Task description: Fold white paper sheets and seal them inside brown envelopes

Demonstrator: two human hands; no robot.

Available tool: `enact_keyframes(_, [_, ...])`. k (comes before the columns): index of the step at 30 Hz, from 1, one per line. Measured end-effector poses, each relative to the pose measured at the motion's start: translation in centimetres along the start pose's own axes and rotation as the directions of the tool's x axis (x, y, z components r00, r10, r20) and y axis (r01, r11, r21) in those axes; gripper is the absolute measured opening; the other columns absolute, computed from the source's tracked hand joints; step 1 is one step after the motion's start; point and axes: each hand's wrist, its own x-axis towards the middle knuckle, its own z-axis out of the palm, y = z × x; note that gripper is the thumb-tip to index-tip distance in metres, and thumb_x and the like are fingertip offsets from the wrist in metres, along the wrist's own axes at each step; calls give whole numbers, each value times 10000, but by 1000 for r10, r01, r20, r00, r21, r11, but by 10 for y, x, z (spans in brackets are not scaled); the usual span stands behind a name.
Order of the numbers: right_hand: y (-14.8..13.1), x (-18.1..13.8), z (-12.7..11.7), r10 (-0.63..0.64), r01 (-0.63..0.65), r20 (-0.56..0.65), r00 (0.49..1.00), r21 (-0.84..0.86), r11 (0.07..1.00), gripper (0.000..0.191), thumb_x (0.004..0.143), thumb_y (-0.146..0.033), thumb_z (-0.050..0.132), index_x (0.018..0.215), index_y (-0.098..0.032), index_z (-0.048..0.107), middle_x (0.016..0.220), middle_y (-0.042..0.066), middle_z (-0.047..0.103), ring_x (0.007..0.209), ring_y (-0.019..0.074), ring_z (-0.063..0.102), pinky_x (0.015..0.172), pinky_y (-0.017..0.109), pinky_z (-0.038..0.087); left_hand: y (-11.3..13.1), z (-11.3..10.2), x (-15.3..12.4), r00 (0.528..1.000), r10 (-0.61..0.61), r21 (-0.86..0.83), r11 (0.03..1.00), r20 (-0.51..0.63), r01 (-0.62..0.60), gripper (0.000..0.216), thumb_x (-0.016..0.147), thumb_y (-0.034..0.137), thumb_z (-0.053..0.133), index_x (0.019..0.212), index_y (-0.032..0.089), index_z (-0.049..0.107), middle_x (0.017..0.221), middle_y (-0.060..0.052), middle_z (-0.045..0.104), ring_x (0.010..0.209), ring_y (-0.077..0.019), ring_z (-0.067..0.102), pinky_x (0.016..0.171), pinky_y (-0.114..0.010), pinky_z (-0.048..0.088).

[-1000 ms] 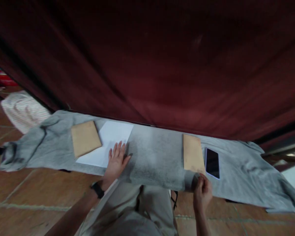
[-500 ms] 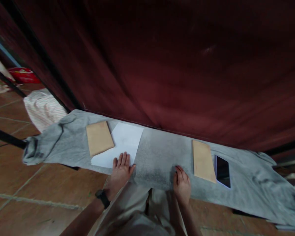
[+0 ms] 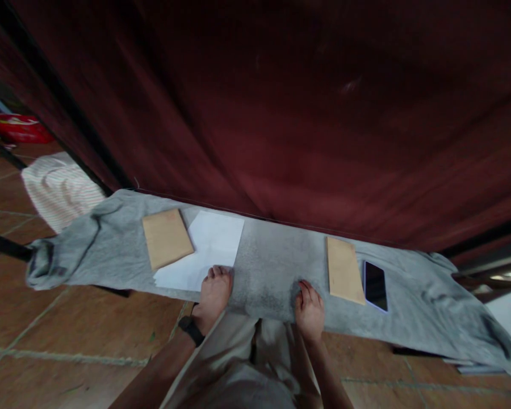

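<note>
My left hand (image 3: 216, 288), with a dark watch at the wrist, lies on the near right corner of the white paper (image 3: 215, 241). Its fingers are curled in; whether they pinch the paper is hidden beneath them. My right hand (image 3: 309, 309) rests closed on the grey cloth (image 3: 272, 255), fingers bent together and nothing visible in them. Left of the paper, and overlapping it, is a tan paper-like rectangle (image 3: 168, 238). A second tan rectangle (image 3: 344, 270) lies to the right of my right hand, beside a phone (image 3: 375, 286) with a dark screen.
The grey cloth covers a long, narrow surface against a dark red curtain (image 3: 281, 142). Black metal bars (image 3: 6, 245) stand at the left, near a striped white cloth (image 3: 63, 187). Beneath is a tiled floor (image 3: 89, 329). Flat pale items (image 3: 477, 368) lie at the lower right.
My left hand has gone from flat and spread on the paper to curled fingers, slightly nearer the paper's right edge. My right hand stays about where it was. The view has shifted slightly.
</note>
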Motion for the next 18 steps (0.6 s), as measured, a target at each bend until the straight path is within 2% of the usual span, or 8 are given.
enact_keyframes(4, [0, 0, 0, 0, 0, 3, 1000, -12, 1000, 415, 993, -236, 378, 1331, -189, 613, 1322, 106, 657, 1248, 244, 568, 1074, 437, 428, -1, -14, 3, 997, 20, 2, 1000, 72, -20, 378, 918, 33, 375, 1013, 88, 737, 976, -206, 703, 914, -295, 711, 753, -375, 568])
enact_keyframes(7, [0, 0, 1, 1, -1, -7, 1000, 2, 1000, 410, 990, -229, 386, 1329, -191, 615, 1331, 107, 653, 1257, 244, 564, 1080, 438, 426, 0, -25, 7, 999, 20, 0, 1000, 32, -20, 376, 913, 22, 385, 1032, 93, 735, 940, -191, 710, 912, -292, 716, 754, -368, 565])
enact_keyframes(9, [0, -1, 2, 4, -3, -7, 1000, 18, 1000, 407, 988, -224, 390, 1323, -185, 619, 1331, 109, 655, 1254, 244, 563, 1082, 442, 426, 8, -31, 7, 1000, 31, 14, 999, 3, -31, 368, 934, 42, 387, 1065, 87, 727, 966, -192, 714, 928, -295, 713, 755, -372, 564])
enact_keyframes(11, [-1, 0, 2, 19, -19, -5, 1000, 46, 999, 404, 983, -227, 394, 1307, -181, 631, 1319, 111, 663, 1246, 245, 565, 1086, 452, 425, 29, -36, 5, 996, 87, 20, 996, -11, -87, 359, 944, 49, 398, 1100, 86, 719, 1015, -192, 717, 955, -292, 707, 767, -373, 561])
enact_keyframes(13, [-1, 1, 1, 64, -61, -16, 998, 105, 993, 396, 976, -241, 396, 1272, -187, 654, 1298, 110, 674, 1233, 247, 574, 1086, 462, 427, 60, -40, 0, 982, 186, -2, 983, -15, -186, 346, 918, 26, 446, 1134, 82, 710, 1065, -201, 715, 1001, -294, 698, 801, -373, 556])
enact_keyframes(15, [1, 4, -2, 133, -124, -28, 991, 218, 968, 391, 969, -255, 392, 1228, -184, 676, 1273, 116, 686, 1208, 245, 595, 1071, 460, 448, 98, -41, -6, 964, 267, -48, 963, 0, -267, 331, 908, 11, 462, 1109, 76, 718, 1062, -222, 713, 1009, -303, 700, 807, -383, 555])
enact_keyframes(18, [6, 9, -8, 242, -212, -19, 970, 420, 882, 392, 955, -280, 391, 1167, -162, 699, 1226, 137, 705, 1155, 241, 635, 1036, 445, 490, 151, -39, -16, 932, 360, -131, 927, 49, -352, 333, 915, 5, 464, 1124, 79, 713, 1036, -227, 722, 982, -291, 719, 791, -364, 559])
